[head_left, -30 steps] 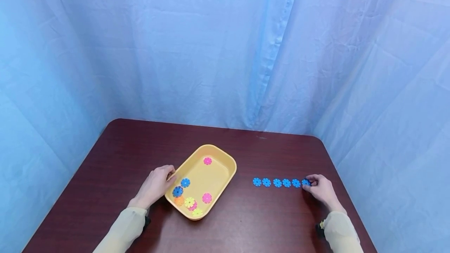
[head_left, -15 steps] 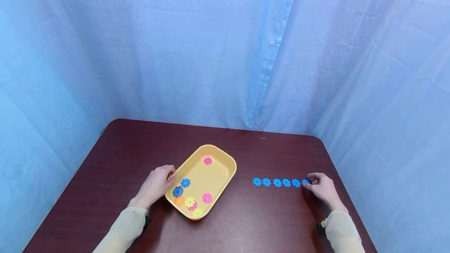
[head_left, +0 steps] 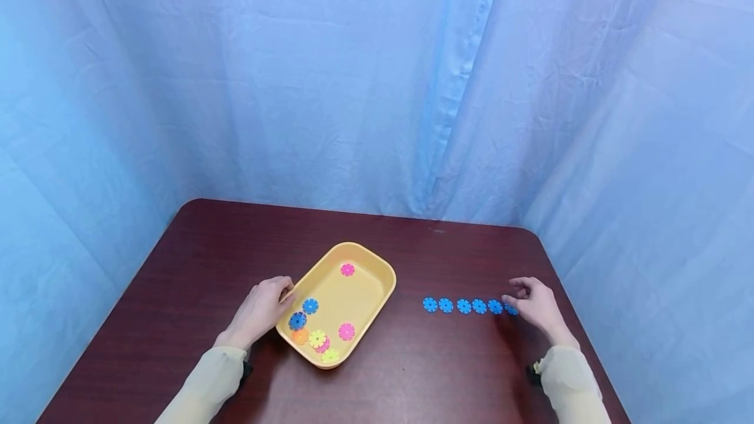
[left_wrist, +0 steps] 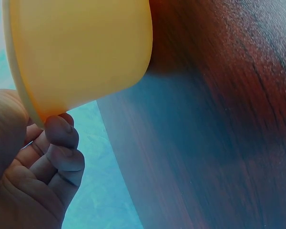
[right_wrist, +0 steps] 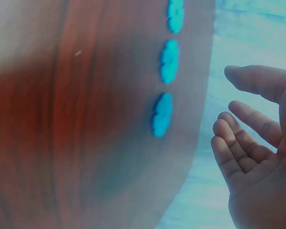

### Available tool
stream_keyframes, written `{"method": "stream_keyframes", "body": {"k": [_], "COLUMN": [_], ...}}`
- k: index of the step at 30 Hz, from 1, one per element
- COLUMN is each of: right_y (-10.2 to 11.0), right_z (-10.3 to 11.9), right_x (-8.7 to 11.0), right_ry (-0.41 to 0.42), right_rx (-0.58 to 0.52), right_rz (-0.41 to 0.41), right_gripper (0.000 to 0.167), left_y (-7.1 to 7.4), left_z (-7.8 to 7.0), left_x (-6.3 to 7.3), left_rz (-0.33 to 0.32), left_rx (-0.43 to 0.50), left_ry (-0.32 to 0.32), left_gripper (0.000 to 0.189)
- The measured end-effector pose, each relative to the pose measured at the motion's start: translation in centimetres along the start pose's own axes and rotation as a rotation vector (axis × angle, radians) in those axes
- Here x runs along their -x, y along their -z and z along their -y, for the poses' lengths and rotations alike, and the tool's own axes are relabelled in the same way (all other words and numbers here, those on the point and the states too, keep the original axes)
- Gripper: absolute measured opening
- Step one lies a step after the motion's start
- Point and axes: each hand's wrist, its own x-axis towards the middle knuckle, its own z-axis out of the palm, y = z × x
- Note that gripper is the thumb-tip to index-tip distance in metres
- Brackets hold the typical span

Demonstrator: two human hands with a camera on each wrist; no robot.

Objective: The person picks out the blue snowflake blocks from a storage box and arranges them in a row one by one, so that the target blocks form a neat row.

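My left hand (head_left: 259, 311) grips the rim of a yellow plastic tray (head_left: 377, 300) at its left side; the left wrist view shows thumb and curled fingers pinching the tray's edge (left_wrist: 86, 52). Flower-shaped discs lie in the tray: blue ones (head_left: 310, 306), an orange one (head_left: 300, 336), yellow ones (head_left: 317, 339) and pink ones (head_left: 346, 332). On the table's right, several blue flower discs (head_left: 463, 306) form a row. Above its right end hovers my right hand (head_left: 537, 306), fingers apart and holding nothing, partly hiding the last blue disc (right_wrist: 162, 114).
The dark red-brown wooden table (head_left: 412, 371) has rounded far corners. Pale blue curtains (head_left: 330, 84) hang behind it and along both sides. The row of discs lies to the right of the tray.
My right hand has let go of the last blue disc in the row and lifted slightly, its fingers spreading. The left hand and the tray have stayed in place.
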Motion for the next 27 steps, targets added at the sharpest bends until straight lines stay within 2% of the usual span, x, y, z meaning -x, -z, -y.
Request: {"method": "stream_keyframes", "body": {"k": [13, 27], "right_y": [-0.7, -3.8], "right_z": [4.7, 10.8], "right_x": [-1.6, -3.2], "right_ry": [0.101, 0.151], "right_rx": [-0.049, -0.139], "right_rz": [-0.041, -0.005], "right_gripper": [0.046, 0.043], "left_y": [-0.1, -0.1], "left_z": [0.0, 0.0], "left_x": [-0.1, -0.1], "left_rz": [0.005, 0.002], "left_rx": [0.000, 0.004], "left_ry": [0.012, 0.006], "left_gripper": [0.017, 0.017]}}
